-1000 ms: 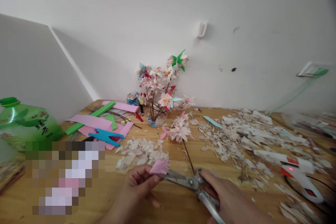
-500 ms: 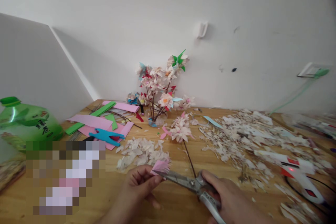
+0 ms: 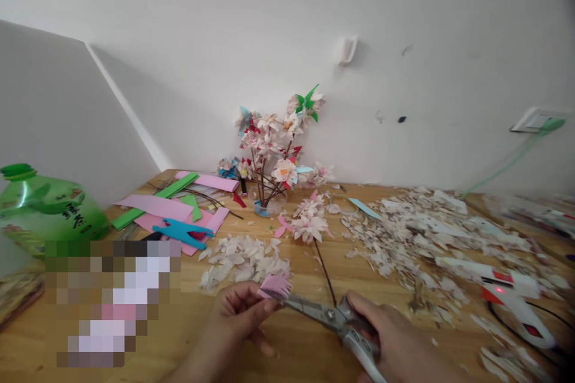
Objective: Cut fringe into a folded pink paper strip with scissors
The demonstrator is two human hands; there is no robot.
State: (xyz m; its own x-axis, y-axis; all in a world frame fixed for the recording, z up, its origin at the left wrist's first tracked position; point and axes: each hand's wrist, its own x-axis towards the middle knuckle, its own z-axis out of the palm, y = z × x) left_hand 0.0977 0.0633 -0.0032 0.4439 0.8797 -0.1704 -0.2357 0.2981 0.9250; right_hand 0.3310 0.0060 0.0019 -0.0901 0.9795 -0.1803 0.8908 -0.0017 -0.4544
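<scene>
Between the thumb and fingers of my left hand (image 3: 245, 318) is a small piece of pink paper (image 3: 275, 285), its far edge cut into a fringe. My right hand (image 3: 390, 332) is wrapped round the handles of metal scissors (image 3: 332, 318), whose blades reach left to the pink paper at my left fingertips. Just beyond the paper lies a pile of pale petals (image 3: 247, 260). A pale paper flower (image 3: 309, 224) with pink leaves rests on the table behind the scissors, its brown stem (image 3: 326, 272) running toward my right hand.
Paper flowers (image 3: 272, 137) stand in a clear holder (image 3: 269, 206) by the wall. Pink strips (image 3: 157, 206), green strips (image 3: 179, 187) and a blue piece (image 3: 179, 230) lie left, near a green bottle (image 3: 63, 209). Scraps (image 3: 417, 227) and a white glue gun (image 3: 521, 293) lie right.
The scissors' blades stay at the pink paper, with only a very slight shift of the hands and the paper. Everything on the table stands as before.
</scene>
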